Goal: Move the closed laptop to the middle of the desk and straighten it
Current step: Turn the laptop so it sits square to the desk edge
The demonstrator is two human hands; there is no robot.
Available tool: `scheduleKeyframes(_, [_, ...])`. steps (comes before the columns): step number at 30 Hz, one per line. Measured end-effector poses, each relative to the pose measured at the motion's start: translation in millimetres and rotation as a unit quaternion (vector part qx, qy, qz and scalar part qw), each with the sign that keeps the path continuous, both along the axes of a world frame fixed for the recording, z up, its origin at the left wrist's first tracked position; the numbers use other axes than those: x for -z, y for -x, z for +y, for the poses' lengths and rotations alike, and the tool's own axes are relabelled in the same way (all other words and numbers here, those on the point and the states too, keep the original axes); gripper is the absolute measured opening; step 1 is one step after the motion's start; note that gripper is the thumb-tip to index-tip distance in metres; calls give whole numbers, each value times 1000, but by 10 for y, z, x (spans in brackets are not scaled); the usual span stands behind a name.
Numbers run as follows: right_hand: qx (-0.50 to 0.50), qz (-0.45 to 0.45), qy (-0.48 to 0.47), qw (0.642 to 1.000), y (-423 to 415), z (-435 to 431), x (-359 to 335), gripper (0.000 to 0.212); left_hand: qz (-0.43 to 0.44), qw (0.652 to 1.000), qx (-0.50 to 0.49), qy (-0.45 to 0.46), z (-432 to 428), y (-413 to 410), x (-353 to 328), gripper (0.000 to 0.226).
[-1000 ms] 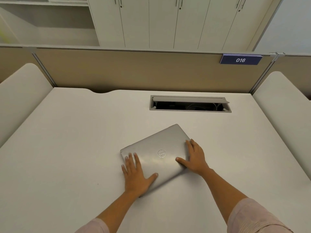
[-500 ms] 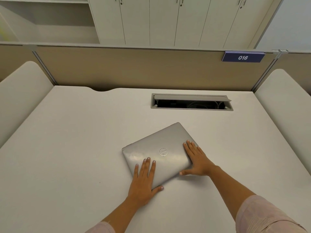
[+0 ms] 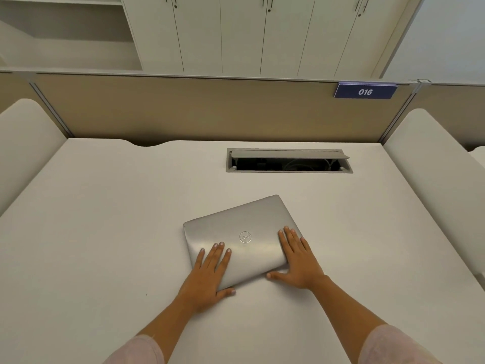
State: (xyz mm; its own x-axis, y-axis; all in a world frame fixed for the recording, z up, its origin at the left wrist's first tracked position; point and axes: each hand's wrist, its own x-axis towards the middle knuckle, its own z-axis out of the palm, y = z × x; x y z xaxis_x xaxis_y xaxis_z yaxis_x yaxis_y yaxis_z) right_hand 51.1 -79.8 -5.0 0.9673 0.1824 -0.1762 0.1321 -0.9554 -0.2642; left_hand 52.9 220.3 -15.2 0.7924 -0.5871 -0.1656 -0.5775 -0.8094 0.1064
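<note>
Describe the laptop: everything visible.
The laptop is a slim silver, metal-looking machine, lid closed, with a round logo at the lid's centre. It lies flat on the white desk, skewed, far-right corner angled toward the cable hatch. The left hand presses its near-left corner; the right hand lies on its right edge.

The closed laptop (image 3: 242, 239) lies flat on the counter (image 3: 105, 219), near the middle, turned a bit crooked. The left hand (image 3: 210, 274) rests flat on its near left corner. The right hand (image 3: 298, 261) rests flat on its right side, with the thumb down on the counter. Behind the laptop, a cable box (image 3: 288, 161) sits sunk into the counter with its lid up. A wall panel (image 3: 183, 109) stands behind the counter, with a number sign (image 3: 365, 90) at its top right. Cupboards (image 3: 262, 32) stand behind the panel.
</note>
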Motion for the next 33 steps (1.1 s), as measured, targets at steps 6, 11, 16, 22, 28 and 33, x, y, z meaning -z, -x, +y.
scheduleKeyframes(6, [43,-9,0,999,100,145,34,122,19,999,49,-1,166,-259,-6,109])
scheduleKeyframes(11, [65,-7,4,998,158,239,46,120,42,997,65,19,255,-387,-36,106])
scheduleKeyframes(16, [81,-12,13,997,191,326,92,113,48,996,75,12,324,-505,-51,105])
scheduleKeyframes(22, [84,-13,17,996,232,379,136,102,54,995,86,-18,409,-627,-90,107])
scheduleKeyframes(28, [89,3,26,996,243,442,142,97,58,995,73,-28,432,-635,-139,105])
scheduleKeyframes(33, [83,17,44,995,204,449,126,99,38,999,6,-18,401,-398,-83,87])
